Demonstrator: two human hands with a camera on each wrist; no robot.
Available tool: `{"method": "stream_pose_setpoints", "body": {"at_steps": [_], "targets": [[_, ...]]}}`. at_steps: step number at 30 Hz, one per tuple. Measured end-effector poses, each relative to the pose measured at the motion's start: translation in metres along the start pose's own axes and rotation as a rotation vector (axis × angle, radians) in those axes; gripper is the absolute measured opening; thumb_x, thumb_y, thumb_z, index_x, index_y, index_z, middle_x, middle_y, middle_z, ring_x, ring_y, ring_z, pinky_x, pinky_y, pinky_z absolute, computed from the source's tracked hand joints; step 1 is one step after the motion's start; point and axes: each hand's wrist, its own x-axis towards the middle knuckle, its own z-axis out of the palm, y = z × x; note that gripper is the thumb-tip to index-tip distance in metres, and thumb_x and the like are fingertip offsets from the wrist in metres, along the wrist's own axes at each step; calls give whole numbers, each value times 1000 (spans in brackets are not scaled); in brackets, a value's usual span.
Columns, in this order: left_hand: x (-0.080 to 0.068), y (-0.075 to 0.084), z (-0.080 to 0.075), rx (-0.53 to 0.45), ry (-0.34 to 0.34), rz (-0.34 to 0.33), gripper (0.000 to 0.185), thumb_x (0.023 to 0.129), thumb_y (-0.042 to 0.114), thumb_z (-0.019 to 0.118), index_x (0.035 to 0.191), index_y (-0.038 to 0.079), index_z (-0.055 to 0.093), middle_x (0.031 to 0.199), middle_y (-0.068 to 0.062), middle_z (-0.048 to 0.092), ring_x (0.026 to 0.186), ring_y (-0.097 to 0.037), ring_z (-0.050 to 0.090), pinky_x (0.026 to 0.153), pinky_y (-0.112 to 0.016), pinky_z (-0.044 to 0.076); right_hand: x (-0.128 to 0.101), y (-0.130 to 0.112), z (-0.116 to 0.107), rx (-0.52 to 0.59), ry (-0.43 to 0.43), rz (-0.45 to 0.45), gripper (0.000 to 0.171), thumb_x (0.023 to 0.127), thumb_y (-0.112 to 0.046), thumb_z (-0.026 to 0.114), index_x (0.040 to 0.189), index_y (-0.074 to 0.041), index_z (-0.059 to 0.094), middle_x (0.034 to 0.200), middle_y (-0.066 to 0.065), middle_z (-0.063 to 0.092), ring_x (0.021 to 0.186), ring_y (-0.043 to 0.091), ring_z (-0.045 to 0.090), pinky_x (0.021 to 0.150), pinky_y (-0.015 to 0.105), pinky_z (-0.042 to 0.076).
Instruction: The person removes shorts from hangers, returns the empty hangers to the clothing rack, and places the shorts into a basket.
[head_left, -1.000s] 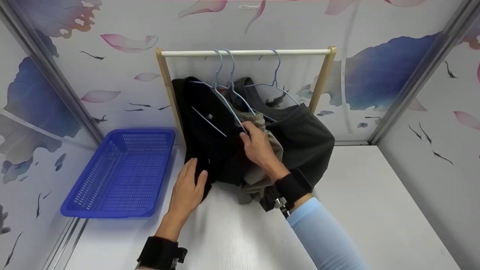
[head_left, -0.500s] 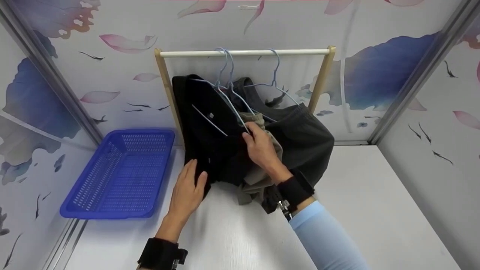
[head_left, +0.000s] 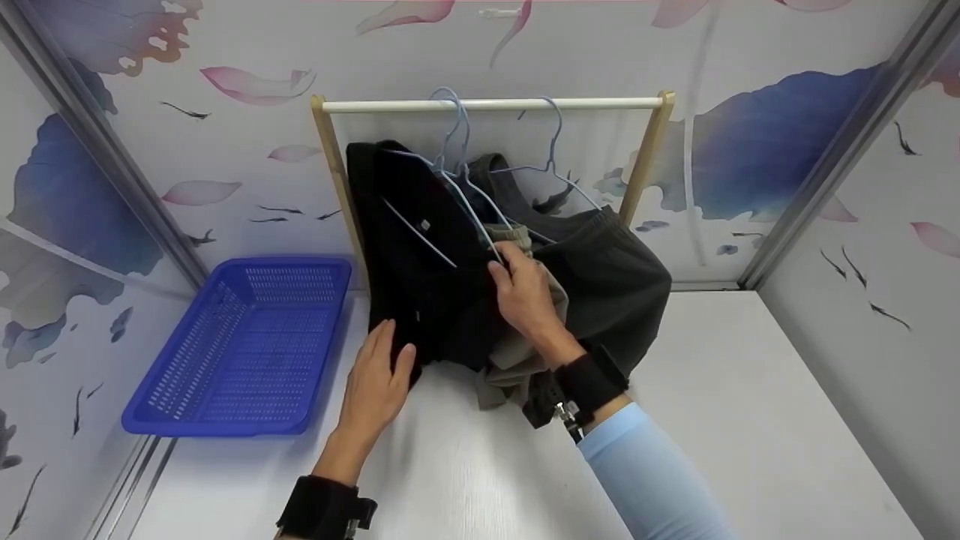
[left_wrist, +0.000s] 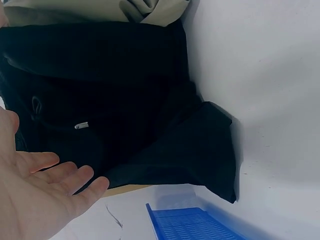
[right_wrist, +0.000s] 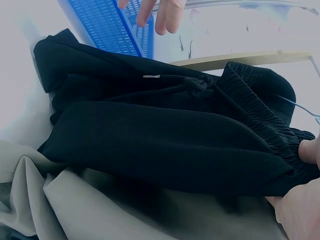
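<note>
Black shorts (head_left: 457,322) with a gathered waistband and drawstring hang on a light-blue hanger (head_left: 420,234) at the left of the rack. My right hand (head_left: 527,292) pinches the waistband at its right corner, by the hanger's end; in the right wrist view the thumb (right_wrist: 309,151) presses on the gathered cloth. My left hand (head_left: 373,382) is beside the left leg of the shorts, fingers extended; the left wrist view shows the fingertips (left_wrist: 101,184) at the black cloth, contact unclear. The hanger's hook rises slightly above the rail (head_left: 510,104).
Khaki shorts (head_left: 517,356) hang just behind the black ones, and dark grey shorts (head_left: 611,277) hang farther right on another hanger (head_left: 553,142). A blue perforated basket (head_left: 326,360) stands at the left of the white table (head_left: 735,420). Patterned walls enclose the back and sides.
The black shorts and their hanger have shifted a little right and up, the hook closer to the neighbouring one. My right hand has moved slightly right with them; my left hand has stayed nearly still.
</note>
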Motion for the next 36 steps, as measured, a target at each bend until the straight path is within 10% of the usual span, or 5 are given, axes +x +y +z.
{"method": "stream_pose_setpoints", "body": {"at_steps": [36], "targets": [[-2, -3, 2, -5, -1, -18, 62, 111, 37, 47, 158, -2, 36, 163, -22, 35, 151, -39, 32, 122, -55, 27, -19, 15, 3, 114, 54, -40, 20, 106, -8, 56, 123, -1, 65, 80, 7, 55, 70, 20, 48, 72, 34, 42]]}}
